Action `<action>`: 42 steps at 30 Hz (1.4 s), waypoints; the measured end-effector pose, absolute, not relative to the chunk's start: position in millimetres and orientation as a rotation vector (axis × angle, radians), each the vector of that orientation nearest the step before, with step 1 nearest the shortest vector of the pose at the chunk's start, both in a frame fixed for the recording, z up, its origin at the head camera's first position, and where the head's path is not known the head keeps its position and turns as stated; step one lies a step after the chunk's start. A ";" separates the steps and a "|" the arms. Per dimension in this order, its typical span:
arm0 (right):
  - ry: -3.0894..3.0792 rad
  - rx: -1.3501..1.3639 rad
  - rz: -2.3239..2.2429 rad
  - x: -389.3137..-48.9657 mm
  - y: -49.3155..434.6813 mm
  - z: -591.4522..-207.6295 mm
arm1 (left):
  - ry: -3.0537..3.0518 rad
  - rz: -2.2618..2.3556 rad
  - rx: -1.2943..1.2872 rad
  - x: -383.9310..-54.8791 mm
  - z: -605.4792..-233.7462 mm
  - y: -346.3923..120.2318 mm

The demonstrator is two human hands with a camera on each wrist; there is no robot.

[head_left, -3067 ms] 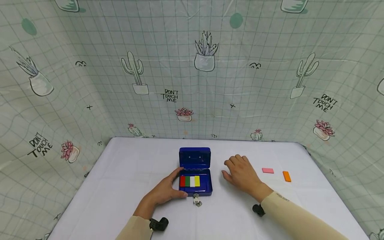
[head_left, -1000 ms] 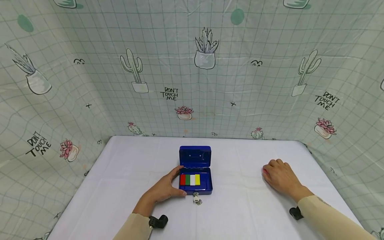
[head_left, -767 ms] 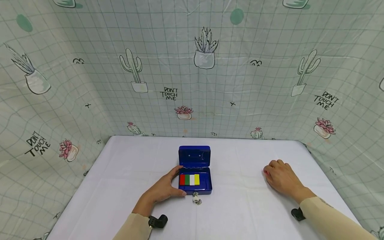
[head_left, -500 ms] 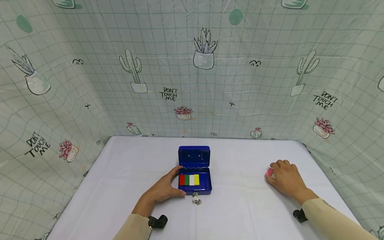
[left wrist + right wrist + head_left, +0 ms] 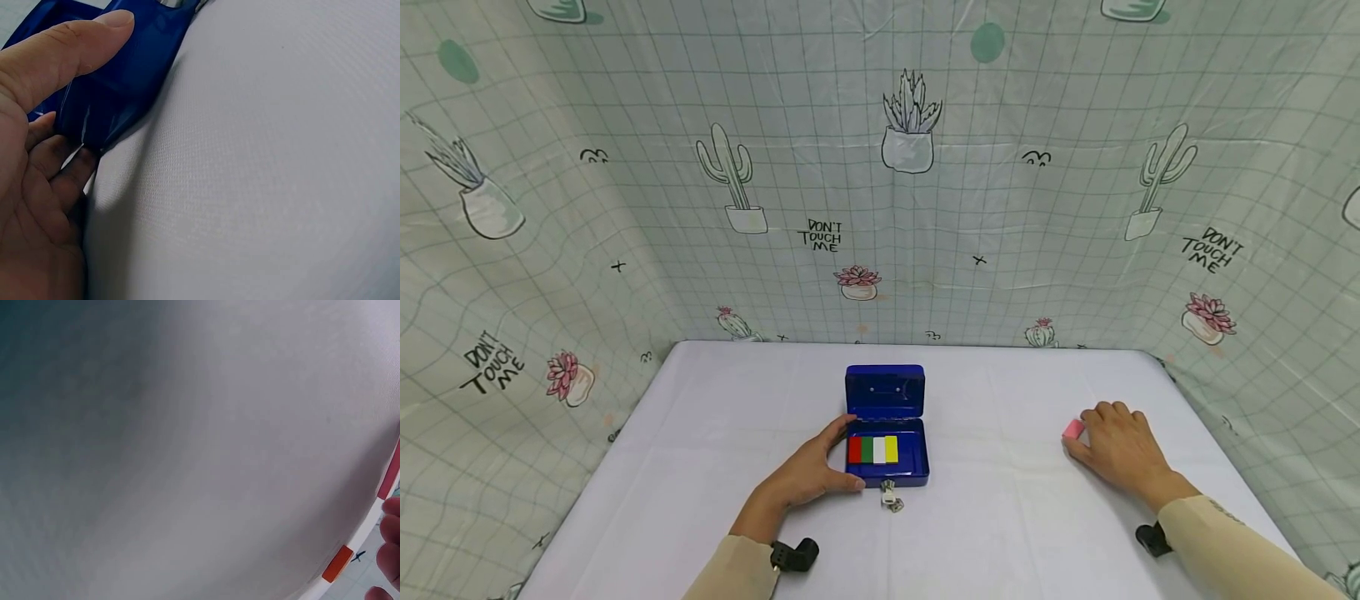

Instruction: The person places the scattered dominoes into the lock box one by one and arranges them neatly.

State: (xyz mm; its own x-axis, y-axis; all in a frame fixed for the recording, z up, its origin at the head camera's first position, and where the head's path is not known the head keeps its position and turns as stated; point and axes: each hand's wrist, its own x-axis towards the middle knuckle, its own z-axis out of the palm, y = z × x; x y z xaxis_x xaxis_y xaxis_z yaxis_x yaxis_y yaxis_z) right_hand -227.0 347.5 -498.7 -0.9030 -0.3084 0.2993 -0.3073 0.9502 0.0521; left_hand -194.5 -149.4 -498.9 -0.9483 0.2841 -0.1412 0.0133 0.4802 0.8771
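A blue metal cash box (image 5: 913, 454) stands in the middle of the table with its lid (image 5: 885, 387) raised. My left hand (image 5: 812, 471) grips its left end, thumb on the front wall and fingers round the left side. Inside, side by side, lie a red block (image 5: 854, 450), a green block (image 5: 867, 450), a white block (image 5: 879, 450) and a yellow block (image 5: 891, 450). At the right, my right hand (image 5: 1120, 446) pinches a small flat pink block (image 5: 1073, 429) between thumb and index finger. An orange block (image 5: 337, 564) shows in the right wrist view; in the head view my hand hides it.
Keys (image 5: 892, 500) hang from the lock at the box front. A white cloth covers the table (image 5: 992, 533). Behind and at both sides hangs a curtain (image 5: 970, 208) printed with cacti and a grid.
My right hand has moved right from beside the box to the pink block and taken it between thumb and finger; the block now sits turned. The left hand stays on the box.
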 end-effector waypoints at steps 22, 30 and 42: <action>-2.670 0.556 -0.025 -232.7 349.8 -499.3 | 2.451 1.457 0.258 -195.0 -501.5 -150.0; -2.605 0.623 0.001 -237.7 347.6 -497.7 | 2.463 1.452 0.252 -194.8 -500.5 -149.9; -2.569 0.657 0.018 -235.4 341.2 -497.3 | 2.457 1.455 0.269 -194.8 -500.5 -150.3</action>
